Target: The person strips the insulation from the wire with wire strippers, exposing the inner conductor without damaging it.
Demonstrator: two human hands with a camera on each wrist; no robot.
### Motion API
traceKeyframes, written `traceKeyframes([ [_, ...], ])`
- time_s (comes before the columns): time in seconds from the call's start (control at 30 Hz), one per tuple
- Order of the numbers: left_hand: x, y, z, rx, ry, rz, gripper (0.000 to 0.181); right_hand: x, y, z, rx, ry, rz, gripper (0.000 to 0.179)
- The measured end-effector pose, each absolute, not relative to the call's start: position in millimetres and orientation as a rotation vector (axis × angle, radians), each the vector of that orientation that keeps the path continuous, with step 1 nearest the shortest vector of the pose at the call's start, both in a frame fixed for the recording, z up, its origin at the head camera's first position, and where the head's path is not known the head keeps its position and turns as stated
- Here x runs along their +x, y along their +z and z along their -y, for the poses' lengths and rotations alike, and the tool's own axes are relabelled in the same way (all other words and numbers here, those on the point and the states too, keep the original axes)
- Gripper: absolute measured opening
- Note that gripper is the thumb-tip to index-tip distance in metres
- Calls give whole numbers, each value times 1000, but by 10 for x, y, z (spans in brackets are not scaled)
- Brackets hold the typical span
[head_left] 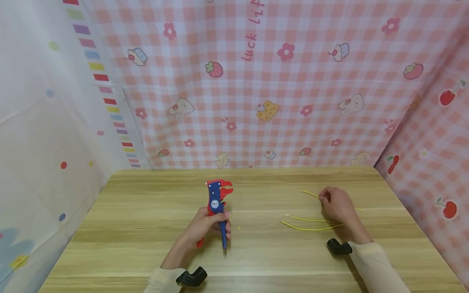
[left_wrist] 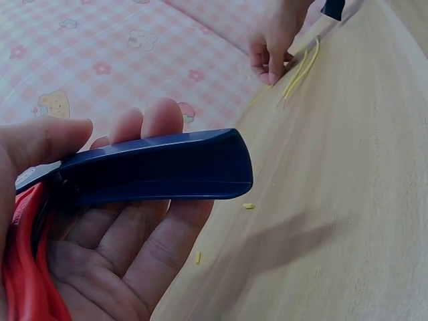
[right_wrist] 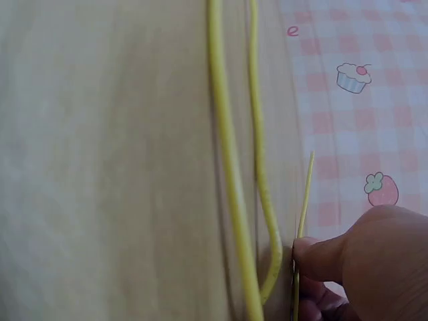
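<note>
Wire stripper (head_left: 215, 201), red and blue, is held in left grip (head_left: 198, 228), thumb and fingers clamped on the handles, tool head pointed away beyond it. One yellow wire (head_left: 310, 194) is pinched in right grip (head_left: 338, 205), thumb and fingertip together on it, one end stuck out to the grip's left. Two other yellow wires (head_left: 307, 220) are laid on tabletop (head_left: 256, 260) just nearside of right grip, right ends covered by the wrist. Two yellow scraps (left_wrist: 249, 206) are left beside left grip, on its right. Black wrist devices (head_left: 338, 247) are worn nearside of both grips. Pink checked cloth (head_left: 256, 81) is hung beyond both.
</note>
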State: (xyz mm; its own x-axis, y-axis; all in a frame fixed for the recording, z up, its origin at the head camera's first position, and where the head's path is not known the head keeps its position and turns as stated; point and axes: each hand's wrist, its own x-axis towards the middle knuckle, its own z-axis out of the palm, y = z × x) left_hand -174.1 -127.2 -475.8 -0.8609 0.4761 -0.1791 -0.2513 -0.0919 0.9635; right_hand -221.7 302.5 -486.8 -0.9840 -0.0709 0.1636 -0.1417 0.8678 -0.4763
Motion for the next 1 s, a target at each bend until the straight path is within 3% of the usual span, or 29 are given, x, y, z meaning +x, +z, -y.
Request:
traceKeyframes([
  [0.6,-1736,-4747,1231,248,1992,-1708,32,-2145,-4739,-2965,138,889,2855,7],
  [1.0,-1717,-4728,1248,259,1988,-1690,34,-2117,-4668,-2830,195,922,2801,17],
])
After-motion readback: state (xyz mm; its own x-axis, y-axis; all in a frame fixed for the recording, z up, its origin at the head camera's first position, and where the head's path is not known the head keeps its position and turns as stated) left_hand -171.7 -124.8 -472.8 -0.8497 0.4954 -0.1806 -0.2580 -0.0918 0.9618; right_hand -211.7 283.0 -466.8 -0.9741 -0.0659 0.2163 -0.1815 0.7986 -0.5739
